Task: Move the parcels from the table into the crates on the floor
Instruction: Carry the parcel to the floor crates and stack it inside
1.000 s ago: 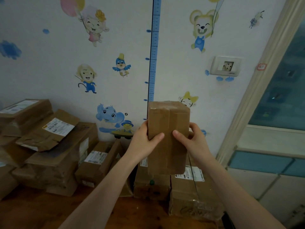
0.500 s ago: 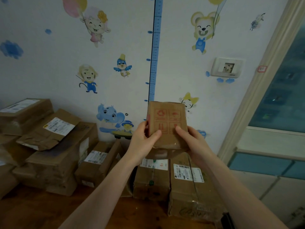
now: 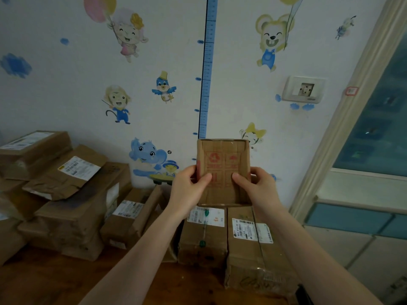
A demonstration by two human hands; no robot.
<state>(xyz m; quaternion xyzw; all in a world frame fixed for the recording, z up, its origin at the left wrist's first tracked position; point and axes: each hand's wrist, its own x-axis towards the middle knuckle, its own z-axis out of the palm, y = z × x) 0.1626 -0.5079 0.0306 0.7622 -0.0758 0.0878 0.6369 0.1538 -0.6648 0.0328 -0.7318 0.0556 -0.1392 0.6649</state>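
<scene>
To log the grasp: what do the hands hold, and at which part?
A small cardboard parcel, gripped at its lower side edges by the left hand and right hand.

1. Counter (image 3: 50, 282): bare wood at near left, open for passage.
2. Parcel stack (image 3: 66, 205): fills the left rear, against the wall (image 3: 66, 95).
3. Two labelled boxes (image 3: 204, 243): directly below the held parcel (image 3: 223, 164), closing the way down.
4. Door frame (image 3: 341, 128): right side; open air between it and the parcel.
</scene>
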